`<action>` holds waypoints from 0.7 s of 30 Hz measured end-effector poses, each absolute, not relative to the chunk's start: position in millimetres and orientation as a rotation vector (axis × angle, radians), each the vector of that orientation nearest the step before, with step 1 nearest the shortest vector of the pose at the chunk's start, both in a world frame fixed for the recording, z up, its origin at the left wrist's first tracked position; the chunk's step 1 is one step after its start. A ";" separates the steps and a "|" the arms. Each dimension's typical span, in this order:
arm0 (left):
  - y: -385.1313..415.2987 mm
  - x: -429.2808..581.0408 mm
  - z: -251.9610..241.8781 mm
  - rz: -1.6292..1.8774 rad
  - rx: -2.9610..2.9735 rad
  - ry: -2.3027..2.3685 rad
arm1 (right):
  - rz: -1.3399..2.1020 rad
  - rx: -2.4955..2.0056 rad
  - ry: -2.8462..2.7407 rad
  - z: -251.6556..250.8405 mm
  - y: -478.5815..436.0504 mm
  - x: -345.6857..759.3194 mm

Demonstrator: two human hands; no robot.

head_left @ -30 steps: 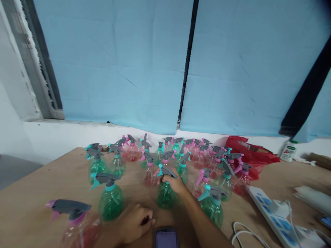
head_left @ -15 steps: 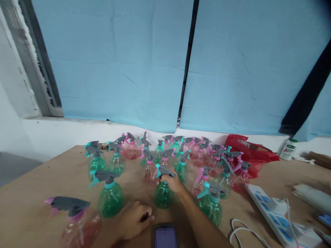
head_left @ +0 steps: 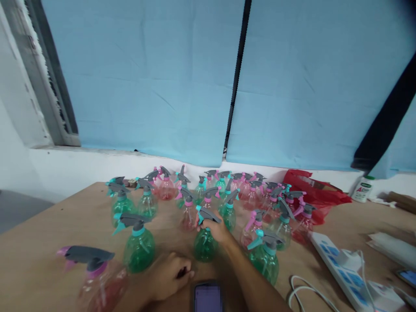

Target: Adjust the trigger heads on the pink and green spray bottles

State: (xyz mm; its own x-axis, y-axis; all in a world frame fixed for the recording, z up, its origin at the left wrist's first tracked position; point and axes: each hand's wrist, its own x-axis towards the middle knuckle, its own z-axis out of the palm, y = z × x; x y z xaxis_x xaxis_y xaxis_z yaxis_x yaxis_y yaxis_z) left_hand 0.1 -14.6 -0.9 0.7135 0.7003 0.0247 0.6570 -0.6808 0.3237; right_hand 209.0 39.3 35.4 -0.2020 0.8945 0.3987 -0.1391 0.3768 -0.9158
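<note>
My right hand (head_left: 217,229) is wrapped round the neck of a green spray bottle (head_left: 204,245) with a grey and teal trigger head, standing on the wooden table (head_left: 58,234). My left hand (head_left: 170,276) rests on the table near the front edge, its fingers curled in a loose fist; nothing shows in it. Around them stand several green and pink spray bottles, among them a green one (head_left: 138,247) to the left and another green one (head_left: 265,260) to the right. A pink bottle (head_left: 97,284) stands at the front left.
A phone (head_left: 207,298) lies at the front edge. A white power strip (head_left: 338,264) with cables lies at the right. A red plastic bag (head_left: 316,193) and a small white bottle (head_left: 361,189) sit by the back wall. Blue curtains hang behind.
My right hand has shifted the green bottle slightly to the left and away from me. The left hand has stayed in place.
</note>
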 end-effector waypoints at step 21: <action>-12.3 1.8 -3.7 0.206 2.623 1.080 | 1.165 -0.628 -1.470 46.5 38.5 208.7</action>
